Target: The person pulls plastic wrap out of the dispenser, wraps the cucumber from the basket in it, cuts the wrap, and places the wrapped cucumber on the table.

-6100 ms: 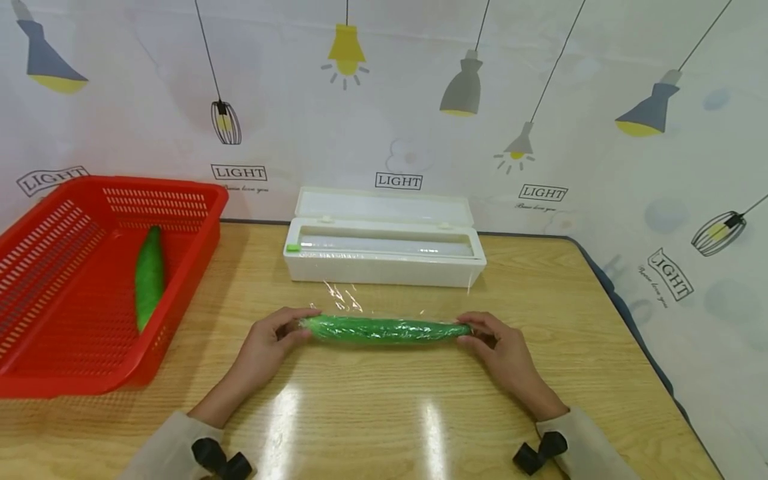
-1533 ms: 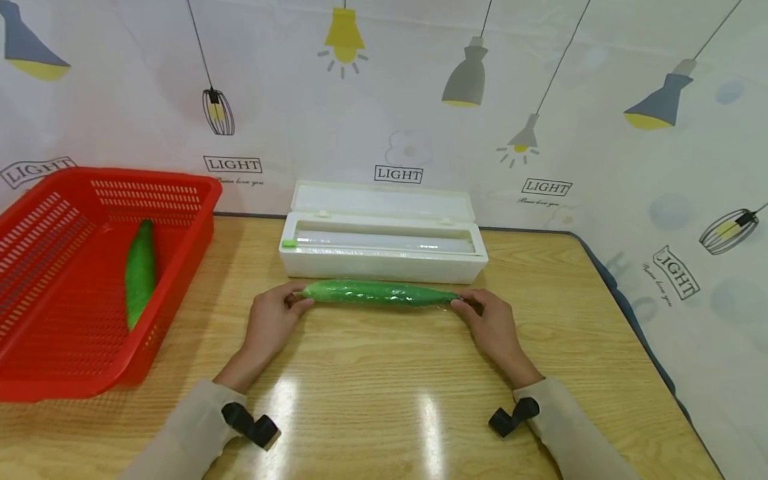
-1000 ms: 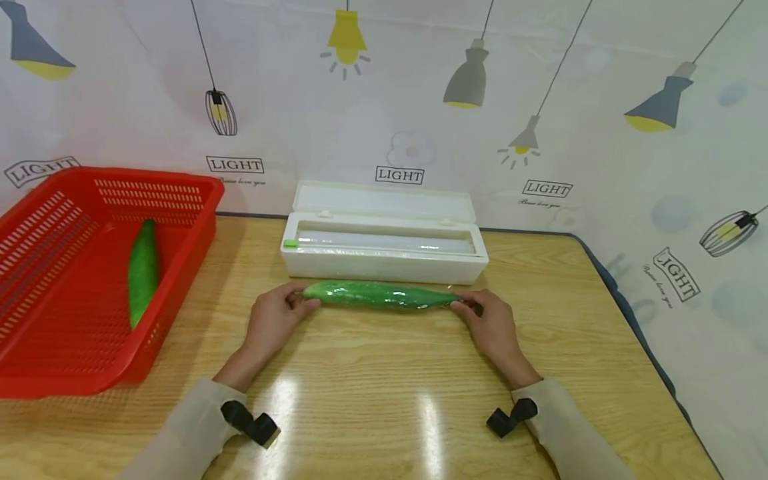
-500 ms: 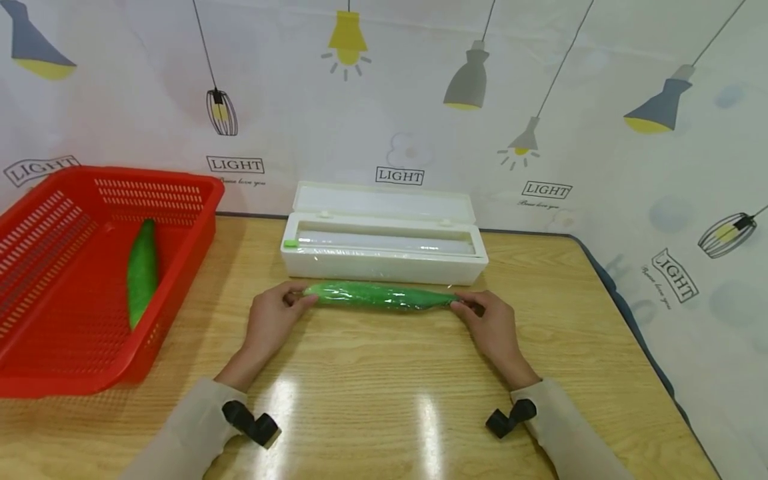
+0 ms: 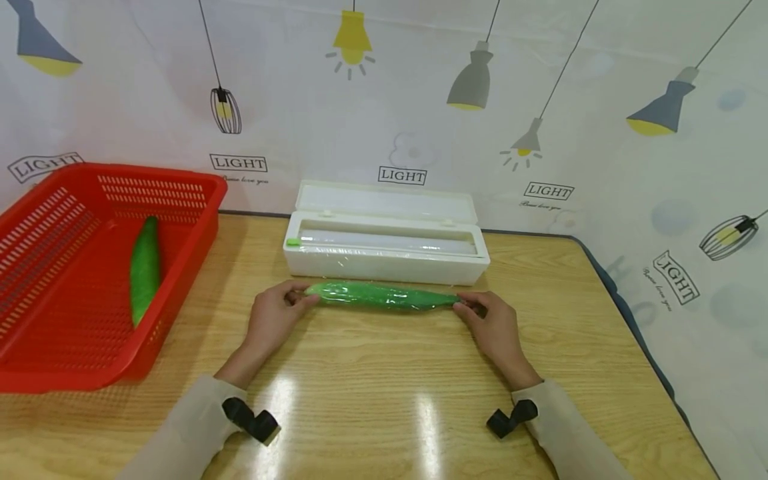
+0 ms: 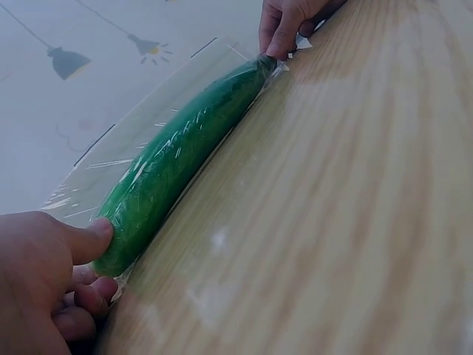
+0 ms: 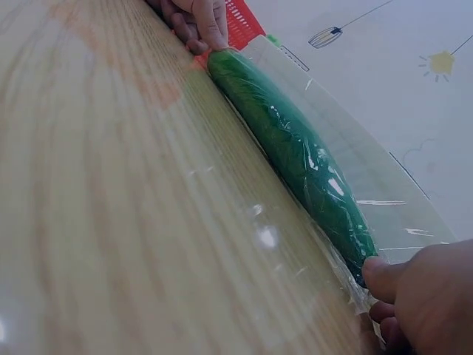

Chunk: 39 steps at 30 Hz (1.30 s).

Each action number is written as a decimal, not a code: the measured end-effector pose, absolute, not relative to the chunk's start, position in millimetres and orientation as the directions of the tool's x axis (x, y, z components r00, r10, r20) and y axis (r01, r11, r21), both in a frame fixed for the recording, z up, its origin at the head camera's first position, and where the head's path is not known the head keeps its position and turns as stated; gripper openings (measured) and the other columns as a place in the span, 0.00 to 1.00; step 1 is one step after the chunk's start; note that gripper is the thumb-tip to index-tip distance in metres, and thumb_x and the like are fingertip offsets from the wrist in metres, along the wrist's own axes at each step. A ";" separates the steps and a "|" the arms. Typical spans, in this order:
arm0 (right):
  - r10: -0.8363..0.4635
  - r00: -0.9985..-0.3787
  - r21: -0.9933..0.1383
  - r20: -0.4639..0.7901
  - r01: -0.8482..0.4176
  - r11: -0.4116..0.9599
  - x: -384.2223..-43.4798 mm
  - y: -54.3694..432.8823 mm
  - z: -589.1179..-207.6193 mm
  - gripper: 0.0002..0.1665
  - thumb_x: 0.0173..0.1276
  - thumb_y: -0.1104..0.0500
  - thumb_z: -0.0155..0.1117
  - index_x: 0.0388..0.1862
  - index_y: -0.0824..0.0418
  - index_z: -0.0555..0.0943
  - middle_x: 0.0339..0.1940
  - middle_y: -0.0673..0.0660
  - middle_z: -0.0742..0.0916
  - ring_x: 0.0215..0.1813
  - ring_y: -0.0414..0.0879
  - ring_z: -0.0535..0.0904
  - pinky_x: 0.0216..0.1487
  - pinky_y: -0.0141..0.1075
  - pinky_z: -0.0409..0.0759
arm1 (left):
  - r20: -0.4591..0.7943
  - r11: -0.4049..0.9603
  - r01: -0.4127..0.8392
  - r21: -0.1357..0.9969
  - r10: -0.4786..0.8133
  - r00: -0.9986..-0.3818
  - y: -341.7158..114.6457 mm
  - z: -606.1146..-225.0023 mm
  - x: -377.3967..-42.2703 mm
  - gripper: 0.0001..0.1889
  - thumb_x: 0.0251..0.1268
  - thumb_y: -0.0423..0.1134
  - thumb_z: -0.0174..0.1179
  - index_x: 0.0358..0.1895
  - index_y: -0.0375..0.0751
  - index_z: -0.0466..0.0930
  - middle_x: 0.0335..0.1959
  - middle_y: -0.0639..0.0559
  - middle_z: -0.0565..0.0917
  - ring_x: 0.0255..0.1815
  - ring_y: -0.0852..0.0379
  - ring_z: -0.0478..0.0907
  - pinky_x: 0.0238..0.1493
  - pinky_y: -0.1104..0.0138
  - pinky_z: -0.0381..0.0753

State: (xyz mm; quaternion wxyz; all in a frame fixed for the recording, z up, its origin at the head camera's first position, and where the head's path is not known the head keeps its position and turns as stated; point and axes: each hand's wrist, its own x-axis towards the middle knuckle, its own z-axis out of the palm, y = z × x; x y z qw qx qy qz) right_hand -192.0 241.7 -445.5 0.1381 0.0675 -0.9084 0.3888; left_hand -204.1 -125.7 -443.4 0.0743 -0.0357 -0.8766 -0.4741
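A green cucumber (image 5: 384,295) wrapped in clear cling film lies crosswise on the table, just in front of a white film dispenser box (image 5: 387,267). My left hand (image 5: 275,320) pinches its paler left end between thumb and fingers. At the narrow, darker tip, my right hand (image 5: 493,333) pinches the other end. Film stretches from the cucumber (image 6: 174,159) toward the box, seen as glossy creases in both wrist views. In the right wrist view, the right thumb (image 7: 380,277) presses on the wrapped tip. The box's lid stands open, with a film roll (image 5: 387,242) inside.
On the left stands a red plastic basket (image 5: 207,247) holding another cucumber (image 5: 145,270). A green slider (image 5: 293,242) sits at the box's left front edge. Behind the wooden table (image 5: 360,400) is a lamp-printed wall covering (image 5: 336,120).
Over several seconds both hands have carried the cucumber away from the body, close to the box, and the film between them has shortened. In the last second the hands barely move.
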 end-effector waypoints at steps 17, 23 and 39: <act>-0.048 -0.957 -0.693 0.288 -0.242 0.679 -191.8 245.0 -444.2 0.15 0.64 0.56 0.68 0.47 0.62 0.84 0.35 0.54 0.84 0.35 0.44 0.77 0.34 0.31 0.75 | 0.066 0.471 0.056 0.880 -0.005 -0.998 -129.8 -431.8 -205.8 0.17 0.61 0.42 0.66 0.49 0.36 0.81 0.28 0.45 0.80 0.22 0.56 0.74 0.22 0.67 0.72; -0.054 -0.958 -0.704 0.283 -0.245 0.667 -191.2 244.1 -442.4 0.15 0.64 0.58 0.68 0.47 0.63 0.84 0.35 0.54 0.84 0.35 0.45 0.77 0.34 0.31 0.75 | 0.312 0.391 0.191 0.900 -0.276 -0.909 -130.0 -424.2 -221.5 0.16 0.58 0.44 0.68 0.44 0.36 0.80 0.34 0.46 0.79 0.30 0.56 0.73 0.29 0.72 0.69; -0.079 -0.971 -0.704 0.224 -0.217 0.676 -192.4 245.2 -435.0 0.14 0.64 0.59 0.68 0.47 0.64 0.82 0.35 0.55 0.83 0.37 0.46 0.78 0.36 0.34 0.77 | 0.440 0.339 0.368 0.866 -0.168 -0.882 -127.3 -437.0 -259.7 0.31 0.50 0.38 0.73 0.61 0.41 0.76 0.64 0.55 0.72 0.54 0.58 0.70 0.39 0.71 0.71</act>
